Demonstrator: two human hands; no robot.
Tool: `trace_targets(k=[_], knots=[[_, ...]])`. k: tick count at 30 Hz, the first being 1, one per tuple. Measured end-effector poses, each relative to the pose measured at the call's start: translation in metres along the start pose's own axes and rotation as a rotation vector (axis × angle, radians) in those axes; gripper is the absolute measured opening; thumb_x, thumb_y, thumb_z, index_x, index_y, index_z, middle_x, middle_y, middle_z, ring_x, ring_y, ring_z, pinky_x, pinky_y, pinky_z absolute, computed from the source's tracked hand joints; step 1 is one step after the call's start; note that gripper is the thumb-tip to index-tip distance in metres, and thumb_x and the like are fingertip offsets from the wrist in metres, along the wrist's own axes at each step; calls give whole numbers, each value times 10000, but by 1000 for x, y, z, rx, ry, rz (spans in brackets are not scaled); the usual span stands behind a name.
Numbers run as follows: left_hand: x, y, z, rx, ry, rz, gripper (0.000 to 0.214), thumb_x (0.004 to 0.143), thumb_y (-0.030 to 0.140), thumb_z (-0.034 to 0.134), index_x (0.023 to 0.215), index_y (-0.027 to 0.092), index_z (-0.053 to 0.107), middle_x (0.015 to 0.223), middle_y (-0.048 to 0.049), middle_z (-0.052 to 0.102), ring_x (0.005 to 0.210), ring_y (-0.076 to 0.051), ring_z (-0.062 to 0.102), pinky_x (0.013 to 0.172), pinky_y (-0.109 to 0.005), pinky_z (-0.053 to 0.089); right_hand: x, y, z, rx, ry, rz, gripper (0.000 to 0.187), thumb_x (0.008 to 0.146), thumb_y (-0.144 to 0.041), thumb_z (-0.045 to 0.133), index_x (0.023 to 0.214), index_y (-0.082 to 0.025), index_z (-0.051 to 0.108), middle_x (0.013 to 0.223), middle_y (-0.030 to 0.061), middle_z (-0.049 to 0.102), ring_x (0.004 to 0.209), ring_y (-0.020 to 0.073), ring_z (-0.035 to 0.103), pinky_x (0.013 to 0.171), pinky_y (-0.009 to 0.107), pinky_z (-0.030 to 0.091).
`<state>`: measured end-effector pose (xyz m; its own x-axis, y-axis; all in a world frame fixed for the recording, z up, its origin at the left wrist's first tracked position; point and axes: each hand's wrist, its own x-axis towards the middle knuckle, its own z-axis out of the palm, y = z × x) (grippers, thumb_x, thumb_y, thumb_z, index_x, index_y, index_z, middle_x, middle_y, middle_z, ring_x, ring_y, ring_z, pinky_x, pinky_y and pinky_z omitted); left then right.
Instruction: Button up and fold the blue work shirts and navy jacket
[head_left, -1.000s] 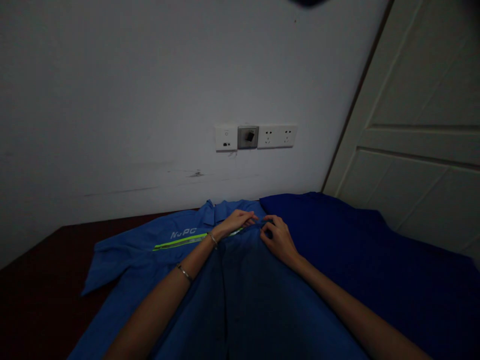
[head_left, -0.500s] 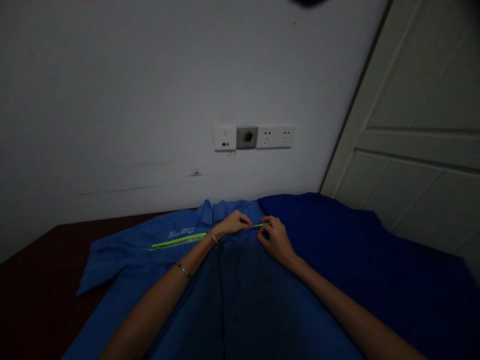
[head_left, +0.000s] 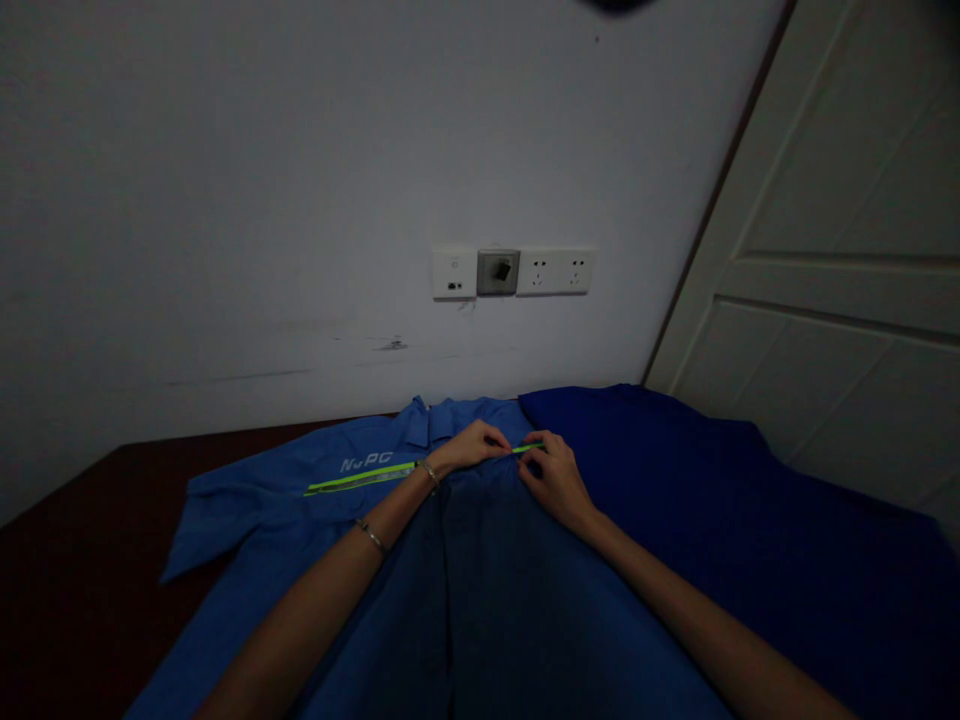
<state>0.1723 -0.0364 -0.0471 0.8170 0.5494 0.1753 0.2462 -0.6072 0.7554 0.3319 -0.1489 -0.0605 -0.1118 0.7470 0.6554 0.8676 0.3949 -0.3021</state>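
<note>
A blue short-sleeved work shirt (head_left: 487,560) lies front side up, its collar toward the wall. Across its chest on the left runs a yellow-green and grey reflective strip (head_left: 360,482) below white lettering. My left hand (head_left: 471,445), with bracelets on the wrist and forearm, pinches the shirt at the inner end of the right-hand chest strip (head_left: 529,449). Just beside it, my right hand (head_left: 553,475) has its thumb and fingers bent closed on the cloth along the same strip. The fingers partly cover that strip.
A darker blue cloth (head_left: 697,510) spreads to the right of the shirt. The dark red tabletop (head_left: 90,540) shows at the left. Behind stands a white wall with a row of sockets (head_left: 514,272), and a white panelled door (head_left: 840,300) is at the right.
The view has shifted very slightly. Both hands stay at the same chest strip with nearly the same grip, and the shirt lies as before.
</note>
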Motion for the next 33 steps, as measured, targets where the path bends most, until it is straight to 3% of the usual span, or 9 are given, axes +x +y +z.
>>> trace_targets(k=[6, 19, 25, 27, 30, 33], knots=[[0, 3, 2, -33, -31, -33, 166, 723, 181, 579, 836, 104, 674, 776, -32, 664, 705, -111, 559, 669, -196, 413, 0, 1, 1, 6, -4, -3, 96, 775, -222, 520, 714, -194, 587, 987, 83, 535, 960, 227, 472, 811, 414, 379], [-2, 9, 0, 24, -21, 33, 138, 734, 157, 577, 824, 114, 673, 806, -34, 662, 761, -117, 564, 714, -190, 406, -1, 7, -1, 58, -36, -35, 117, 813, -223, 505, 785, -206, 617, 996, 79, 526, 948, 214, 484, 802, 404, 401], [-3, 16, 1, 64, -1, 79, 112, 739, 142, 574, 794, 109, 666, 778, -29, 643, 735, -106, 548, 690, -178, 400, 5, 7, -17, 7, -10, 8, 81, 752, -280, 594, 760, -200, 597, 988, 79, 520, 930, 225, 487, 766, 387, 426], [-3, 17, 2, 78, -5, 79, 108, 739, 131, 571, 793, 115, 664, 781, -25, 641, 736, -104, 545, 688, -176, 398, 9, 6, -26, 3, -28, -45, 141, 739, -267, 609, 862, -201, 587, 1021, 86, 515, 955, 228, 480, 780, 387, 426], [-3, 17, 2, 104, -27, 74, 107, 746, 145, 569, 793, 127, 663, 785, -17, 642, 739, -104, 544, 688, -177, 395, 13, 3, -35, -6, -155, -223, 259, 774, -200, 555, 1032, -219, 548, 1080, 88, 515, 988, 220, 471, 787, 372, 419], [-3, 15, 3, 113, -41, 80, 108, 747, 150, 569, 797, 125, 662, 776, -19, 642, 734, -106, 545, 682, -177, 395, 12, -2, -35, -101, -258, -312, 201, 817, -171, 486, 1001, -207, 558, 979, 79, 565, 895, 208, 497, 732, 350, 408]])
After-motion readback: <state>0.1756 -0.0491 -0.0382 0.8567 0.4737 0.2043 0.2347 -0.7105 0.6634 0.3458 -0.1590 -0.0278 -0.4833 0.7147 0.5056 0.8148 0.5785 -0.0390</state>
